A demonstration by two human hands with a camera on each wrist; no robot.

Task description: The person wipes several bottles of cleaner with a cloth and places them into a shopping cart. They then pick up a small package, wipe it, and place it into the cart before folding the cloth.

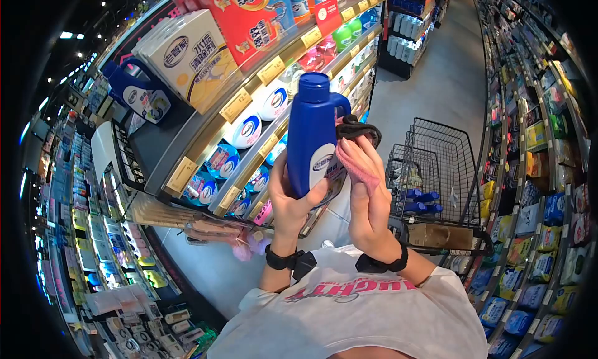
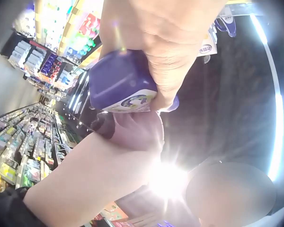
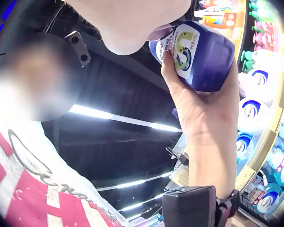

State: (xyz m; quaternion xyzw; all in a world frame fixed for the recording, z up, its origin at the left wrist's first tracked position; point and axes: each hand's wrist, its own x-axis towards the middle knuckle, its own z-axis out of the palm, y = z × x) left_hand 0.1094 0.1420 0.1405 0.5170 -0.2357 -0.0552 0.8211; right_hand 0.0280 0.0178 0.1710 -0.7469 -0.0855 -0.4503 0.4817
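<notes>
A blue plastic detergent bottle (image 1: 311,128) with a blue cap, side handle and white label stands upright in front of the chest. My left hand (image 1: 289,203) grips its lower part, thumb across the label. My right hand (image 1: 370,203) holds a folded pink cloth (image 1: 360,171) with a dark part (image 1: 359,130) close beside the bottle's handle side. In the left wrist view the bottle's base (image 2: 118,80) shows, with the cloth (image 2: 139,130) behind it. The right wrist view shows the left hand (image 3: 199,111) wrapped around the bottle (image 3: 213,59).
A similar blue bottle (image 1: 146,97) stands on the top shelf beside white boxes (image 1: 193,60). Lower shelves hold white and blue bottles (image 1: 246,130). At the right is a wire shopping cart (image 1: 439,144) with several blue bottles (image 1: 427,197) and a cardboard box (image 1: 441,236) inside.
</notes>
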